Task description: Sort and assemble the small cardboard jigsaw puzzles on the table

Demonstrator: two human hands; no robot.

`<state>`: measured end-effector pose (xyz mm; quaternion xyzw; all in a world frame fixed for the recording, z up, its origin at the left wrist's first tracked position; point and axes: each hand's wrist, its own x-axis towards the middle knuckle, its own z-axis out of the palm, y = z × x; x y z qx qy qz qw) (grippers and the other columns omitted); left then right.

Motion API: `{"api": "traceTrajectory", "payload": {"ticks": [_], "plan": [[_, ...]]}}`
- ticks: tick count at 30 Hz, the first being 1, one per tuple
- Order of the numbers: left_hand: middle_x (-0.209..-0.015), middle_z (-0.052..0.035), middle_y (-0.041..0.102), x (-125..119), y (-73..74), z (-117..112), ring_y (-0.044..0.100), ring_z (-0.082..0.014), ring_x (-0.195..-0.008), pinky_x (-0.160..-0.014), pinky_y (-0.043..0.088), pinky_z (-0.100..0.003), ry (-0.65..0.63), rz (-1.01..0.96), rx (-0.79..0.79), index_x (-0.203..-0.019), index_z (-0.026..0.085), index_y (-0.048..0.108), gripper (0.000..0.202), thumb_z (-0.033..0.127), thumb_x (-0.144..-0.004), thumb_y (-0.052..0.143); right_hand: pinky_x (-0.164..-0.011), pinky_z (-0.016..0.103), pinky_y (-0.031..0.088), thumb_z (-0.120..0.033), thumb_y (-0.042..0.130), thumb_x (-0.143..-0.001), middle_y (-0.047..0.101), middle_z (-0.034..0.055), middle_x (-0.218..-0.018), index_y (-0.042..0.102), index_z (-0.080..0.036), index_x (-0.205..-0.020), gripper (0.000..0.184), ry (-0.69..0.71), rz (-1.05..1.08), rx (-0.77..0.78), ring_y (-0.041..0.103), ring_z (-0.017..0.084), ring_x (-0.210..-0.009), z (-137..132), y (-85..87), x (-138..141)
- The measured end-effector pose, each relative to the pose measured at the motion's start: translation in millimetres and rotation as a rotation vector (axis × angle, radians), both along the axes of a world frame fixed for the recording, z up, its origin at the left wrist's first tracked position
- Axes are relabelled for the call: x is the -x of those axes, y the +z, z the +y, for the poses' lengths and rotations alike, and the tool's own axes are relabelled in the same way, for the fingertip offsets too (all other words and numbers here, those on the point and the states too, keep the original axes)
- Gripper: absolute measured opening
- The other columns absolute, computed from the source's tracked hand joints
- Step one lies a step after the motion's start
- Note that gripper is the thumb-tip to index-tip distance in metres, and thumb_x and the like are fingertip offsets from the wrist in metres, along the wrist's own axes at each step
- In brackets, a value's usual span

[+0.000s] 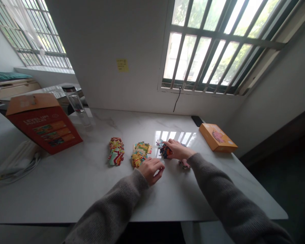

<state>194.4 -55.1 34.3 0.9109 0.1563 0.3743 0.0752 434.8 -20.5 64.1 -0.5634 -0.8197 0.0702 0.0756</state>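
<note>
Puzzle pieces (116,151): mixed red, yellow, green and teal, some with zigzag stripes. Puzzle box (42,130): red face, orange flap, pale lettering, stacked multicoloured panels. Second box (218,137): orange, pink motif on top. Tabletop (66,200): white marble, faint grey veining. Sleeves (109,210): grey, fine knit. Sticky note (122,65): yellow, dark handwriting. Cushion (6,76): teal.

Home study or small office: marble-topped table (66,189), barred windows (205,47), sticky note (122,65) on wall (101,51).
</note>
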Motion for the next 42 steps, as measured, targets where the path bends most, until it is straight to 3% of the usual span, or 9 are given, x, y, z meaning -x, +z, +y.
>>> {"api": "traceTrajectory", "payload": {"ticks": [5, 10, 16, 23, 26, 30, 34, 39, 42], "plan": [[-0.078, -0.0009, 0.066, 6.3, 1.6, 6.3, 0.060, -0.0149, -0.070, -0.072, 0.043, -0.031, 0.040, -0.015, 0.030, -0.087, 0.021, 0.060, 0.010, 0.015, -0.086, 0.052, -0.082, 0.031, 0.051, -0.018, 0.071, -0.079, 0.066, 0.0075, -0.110, 0.054, -0.022, -0.126, 0.050, -0.008, 0.217, 0.103, 0.065, 0.021, -0.093, -11.2, 6.3, 5.9], [-0.082, -0.0024, 0.067, 21.5, -4.3, 24.6, 0.063, -0.0193, -0.082, -0.084, 0.044, -0.037, 0.169, -0.016, 0.064, -0.093, 0.022, 0.062, 0.009, 0.023, -0.086, 0.055, -0.083, 0.032, 0.053, -0.024, 0.064, -0.086, 0.070, 0.0058, -0.110, 0.053, -0.023, -0.130, 0.045, -0.031, 0.391, 0.143, 0.067, 0.020, -0.092, -32.3, 0.0, 21.3], [-0.115, -0.0100, 0.066, 24.8, -17.6, 22.9, 0.057, -0.0301, -0.113, -0.109, 0.029, -0.053, 0.201, 0.294, -0.045, -0.120, 0.021, 0.056, 0.054, 0.047, -0.075, 0.070, -0.095, 0.038, 0.051, -0.023, 0.057, -0.090, 0.065, 0.0136, -0.121, 0.055, -0.017, -0.132, 0.043, 0.008, 0.385, 0.130, 0.064, 0.025, -0.109, -58.5, -17.3, 45.6], [-0.107, -0.0096, 0.064, 18.6, -30.9, 19.0, 0.057, -0.0272, -0.106, -0.111, 0.026, -0.054, 0.296, 0.389, -0.098, -0.102, 0.019, 0.055, 0.017, 0.025, -0.086, 0.056, -0.095, 0.039, 0.051, -0.026, 0.060, -0.089, 0.064, 0.0132, -0.116, 0.057, -0.018, -0.131, 0.042, -0.029, 0.367, 0.073, 0.063, 0.026, -0.107, -56.0, -22.6, 44.5], [-0.109, -0.0079, 0.064, 25.2, -34.8, 25.9, 0.056, -0.0251, -0.107, -0.113, 0.023, -0.054, 0.272, 0.394, -0.125, -0.100, 0.020, 0.054, 0.013, 0.019, -0.086, 0.052, -0.093, 0.040, 0.052, -0.028, 0.058, -0.091, 0.063, 0.0129, -0.114, 0.056, -0.019, -0.132, 0.042, -0.059, 0.390, 0.048, 0.063, 0.025, -0.103, -54.5, -29.6, 44.6], [-0.111, -0.0067, 0.064, 39.5, -31.4, 33.5, 0.054, -0.0244, -0.111, -0.114, 0.020, -0.056, 0.240, 0.393, -0.130, -0.101, 0.022, 0.056, 0.015, 0.017, -0.087, 0.051, -0.092, 0.039, 0.053, -0.028, 0.055, -0.094, 0.058, 0.0122, -0.114, 0.053, -0.020, -0.137, 0.044, -0.050, 0.385, -0.011, 0.063, 0.023, -0.099, -54.4, -41.0, 53.1], [-0.108, -0.0072, 0.064, 46.2, -20.5, 32.5, 0.054, -0.0265, -0.112, -0.115, 0.018, -0.058, 0.227, 0.375, -0.112, -0.107, 0.023, 0.057, 0.020, 0.025, -0.087, 0.055, -0.099, 0.045, 0.050, -0.032, 0.058, -0.094, 0.053, 0.0115, -0.125, 0.051, -0.029, -0.140, 0.047, -0.044, 0.313, -0.144, 0.056, 0.028, -0.116, -55.8, -43.7, 61.0], [-0.118, -0.0099, 0.062, 35.8, -10.7, 27.4, 0.052, -0.0297, -0.119, -0.116, 0.019, -0.056, 0.168, 0.360, -0.080, -0.124, 0.023, 0.052, 0.052, 0.040, -0.078, 0.069, -0.102, 0.052, 0.047, -0.032, 0.061, -0.092, 0.056, 0.0130, -0.130, 0.043, -0.028, -0.146, 0.056, -0.071, 0.231, -0.232, 0.052, 0.032, -0.119, -56.7, -42.1, 59.5], [-0.126, -0.0100, 0.060, 27.0, -9.0, 28.1, 0.049, -0.0295, -0.124, -0.115, 0.024, -0.053, 0.114, 0.353, -0.072, -0.125, 0.023, 0.051, 0.054, 0.037, -0.077, 0.070, -0.100, 0.050, 0.047, -0.031, 0.061, -0.091, 0.059, 0.0138, -0.130, 0.036, -0.024, -0.149, 0.064, -0.086, 0.235, -0.225, 0.055, 0.032, -0.116, -55.3, -44.5, 57.7]]}}
